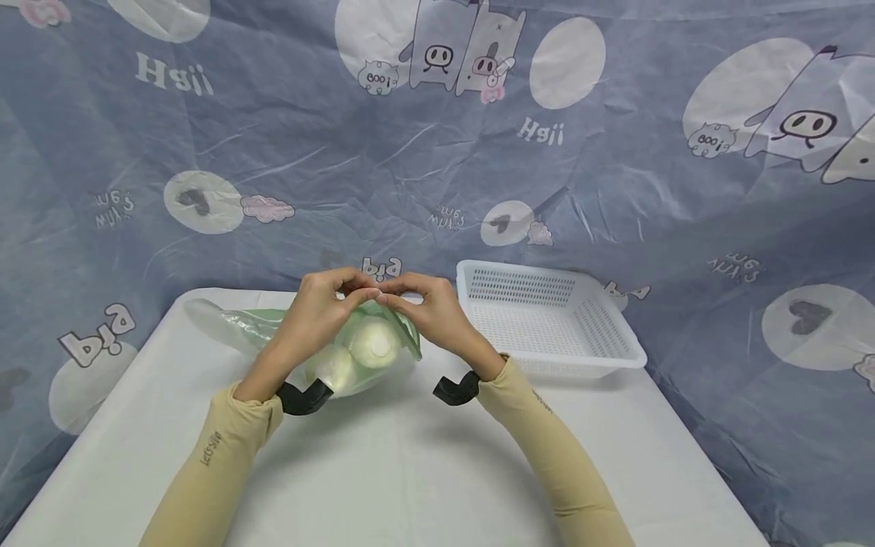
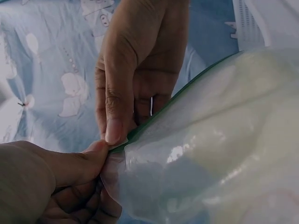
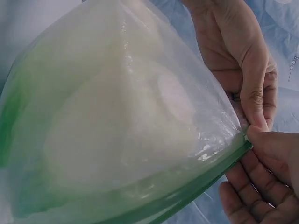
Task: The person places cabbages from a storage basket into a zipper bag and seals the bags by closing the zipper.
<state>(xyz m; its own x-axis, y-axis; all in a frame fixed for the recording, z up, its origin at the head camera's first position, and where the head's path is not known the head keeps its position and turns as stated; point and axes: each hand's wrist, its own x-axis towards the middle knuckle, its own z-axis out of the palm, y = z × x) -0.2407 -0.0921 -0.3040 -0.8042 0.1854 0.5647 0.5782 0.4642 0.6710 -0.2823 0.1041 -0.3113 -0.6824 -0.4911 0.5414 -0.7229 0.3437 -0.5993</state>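
Observation:
A clear zip-top bag (image 1: 235, 323) with a green strip along its mouth holds two pale, rounded vegetables (image 1: 374, 342) with cut ends; green shows through the plastic too. At one end of the green strip, my left hand (image 1: 311, 315) pinches the bag's corner between thumb and fingers. Right beside it, my right hand (image 1: 437, 311) pinches the same green edge, the two thumbs nearly tip to tip. In the left wrist view the left hand (image 2: 60, 177) is low at the left. The right wrist view has the right hand (image 3: 266, 172) at the lower right.
A white slotted plastic basket (image 1: 547, 357) stands at the back right of the white-covered table (image 1: 424, 471), beside my right hand. Behind the table hangs a blue-grey printed cloth (image 1: 307, 137). Black straps (image 1: 456, 389) sit at both wrists.

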